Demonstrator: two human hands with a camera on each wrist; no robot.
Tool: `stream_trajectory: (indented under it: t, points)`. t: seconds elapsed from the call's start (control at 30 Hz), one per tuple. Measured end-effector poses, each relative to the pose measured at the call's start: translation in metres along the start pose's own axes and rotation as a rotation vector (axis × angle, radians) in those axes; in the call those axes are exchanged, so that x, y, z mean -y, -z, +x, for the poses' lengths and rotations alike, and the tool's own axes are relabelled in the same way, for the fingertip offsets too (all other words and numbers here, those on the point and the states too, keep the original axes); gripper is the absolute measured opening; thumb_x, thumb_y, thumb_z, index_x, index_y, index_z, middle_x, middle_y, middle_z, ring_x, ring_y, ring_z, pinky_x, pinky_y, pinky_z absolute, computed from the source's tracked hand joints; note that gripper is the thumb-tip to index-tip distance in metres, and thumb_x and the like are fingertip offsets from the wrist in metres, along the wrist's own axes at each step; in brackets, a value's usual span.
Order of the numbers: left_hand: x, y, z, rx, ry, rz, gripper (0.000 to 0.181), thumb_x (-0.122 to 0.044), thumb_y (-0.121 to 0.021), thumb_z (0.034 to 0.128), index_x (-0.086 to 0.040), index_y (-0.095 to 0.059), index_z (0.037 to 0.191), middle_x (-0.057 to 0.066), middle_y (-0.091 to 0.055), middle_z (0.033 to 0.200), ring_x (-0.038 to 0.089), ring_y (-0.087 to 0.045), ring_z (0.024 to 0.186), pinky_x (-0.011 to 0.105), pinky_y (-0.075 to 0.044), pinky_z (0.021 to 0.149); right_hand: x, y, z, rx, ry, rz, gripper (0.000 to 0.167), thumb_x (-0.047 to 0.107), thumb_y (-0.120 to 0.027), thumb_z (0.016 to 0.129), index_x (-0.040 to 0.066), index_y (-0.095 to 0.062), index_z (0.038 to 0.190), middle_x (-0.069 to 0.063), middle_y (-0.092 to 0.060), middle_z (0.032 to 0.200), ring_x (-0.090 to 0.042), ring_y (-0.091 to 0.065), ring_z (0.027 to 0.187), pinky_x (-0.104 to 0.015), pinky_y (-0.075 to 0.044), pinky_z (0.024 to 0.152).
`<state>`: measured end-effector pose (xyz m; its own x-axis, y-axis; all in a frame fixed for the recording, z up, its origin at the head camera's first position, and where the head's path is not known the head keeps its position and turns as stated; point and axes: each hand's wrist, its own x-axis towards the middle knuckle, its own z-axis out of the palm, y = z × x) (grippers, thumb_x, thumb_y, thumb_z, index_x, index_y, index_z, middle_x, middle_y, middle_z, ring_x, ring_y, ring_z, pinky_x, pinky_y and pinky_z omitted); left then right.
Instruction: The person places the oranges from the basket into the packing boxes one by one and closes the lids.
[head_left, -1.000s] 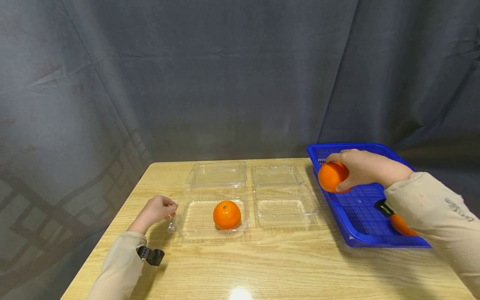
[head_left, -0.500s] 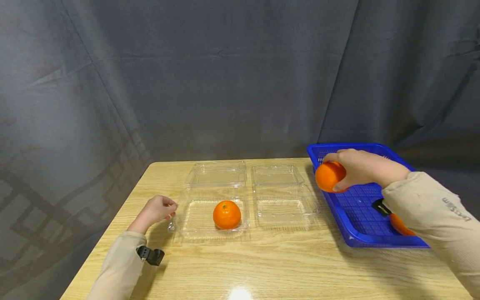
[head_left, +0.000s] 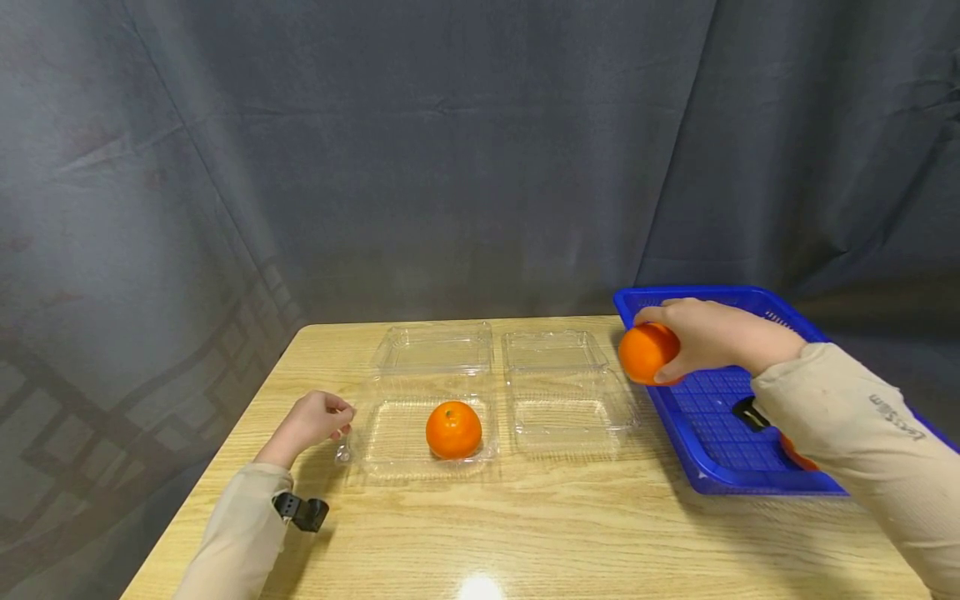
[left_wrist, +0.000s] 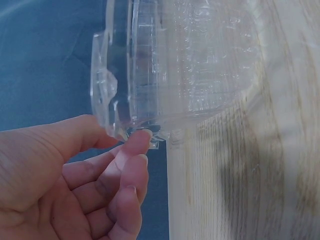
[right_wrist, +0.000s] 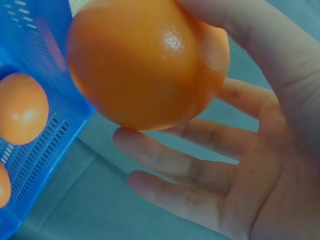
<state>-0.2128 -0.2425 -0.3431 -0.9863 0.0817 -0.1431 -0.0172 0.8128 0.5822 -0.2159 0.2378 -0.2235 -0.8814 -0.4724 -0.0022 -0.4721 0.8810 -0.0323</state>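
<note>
Nearest me, my beige sleeves (head_left: 242, 521) reach in over the pale wood-grain table (head_left: 525, 533), a black wrist device (head_left: 302, 510) strapped over the left cuff. My left hand (head_left: 311, 419) is narrowed to a pinch, thumb and fingertips at the outer corner of the left clear container (head_left: 393, 429), as the left wrist view shows close up. In the near half of that container sits a loose orange (head_left: 453, 430), stem end up, toward the right side. Just beside it, on the right, stands the right clear container (head_left: 562, 414), its ribbed floor showing the wood through. Farther right is the blue basket (head_left: 765, 482), with an orange in the basket (right_wrist: 22, 107) resting on its slotted bottom and part of another just in sight at the picture's edge. My right hand (head_left: 693, 340) is curved around the held orange (head_left: 647, 354), thumb on one side and fingers on the other, raised by the basket's left rim; whether the fruit is wholly outside it I can't tell. Behind the near halves, the clear containers' far halves (head_left: 435, 346) lie toward the back of the table, and beyond everything hangs a dark grey curtain (head_left: 480, 167).
</note>
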Motion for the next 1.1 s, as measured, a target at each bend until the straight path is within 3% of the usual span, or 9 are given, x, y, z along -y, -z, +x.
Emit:
stream_trajectory:
  t: [0.87, 1.1]
  points:
    - [-0.001, 0.001, -0.001, -0.004, 0.003, -0.007, 0.03, -0.014, -0.051, 0.0921, 0.009, -0.064, 0.105, 0.013, -0.07, 0.077, 0.02, -0.063, 0.066, 0.037, -0.051, 0.068, 0.015, -0.003, 0.007, -0.048, 0.084, 0.001, 0.054, 0.028, -0.084, 0.062, 0.011, -0.062, 0.108, -0.005, -0.062, 0.092, -0.018, -0.055, 0.076, -0.038, -0.05, 0.069]
    - [-0.002, 0.002, -0.002, -0.005, 0.001, -0.005, 0.03, -0.015, -0.051, 0.0926, 0.009, -0.064, 0.104, 0.014, -0.07, 0.078, 0.02, -0.063, 0.066, 0.037, -0.051, 0.068, 0.019, -0.003, 0.009, -0.026, 0.077, -0.002, 0.057, 0.028, -0.084, 0.063, 0.009, -0.061, 0.112, -0.006, -0.062, 0.093, -0.019, -0.056, 0.077, -0.041, -0.052, 0.072]
